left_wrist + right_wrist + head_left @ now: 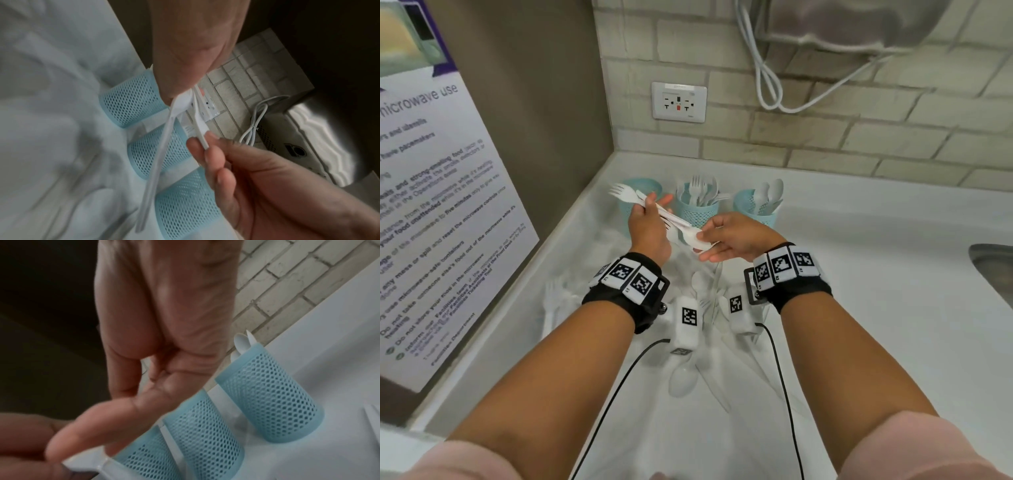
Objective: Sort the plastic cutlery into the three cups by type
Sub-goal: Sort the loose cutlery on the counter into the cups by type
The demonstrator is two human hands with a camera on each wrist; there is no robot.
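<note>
Three light blue mesh cups stand in a row at the back of the white counter: the left cup, the middle cup with forks in it, and the right cup with spoons. My left hand grips a bundle of white cutlery in front of the cups, a fork sticking out up-left. My right hand pinches the near end of one white piece of that bundle; its type is unclear. The pinch also shows close up. Loose cutlery lies under my wrists.
A side panel with a poster closes off the left. The brick wall behind carries a socket and hanging white cables. A metal sink edge shows at the far right, with bare counter between.
</note>
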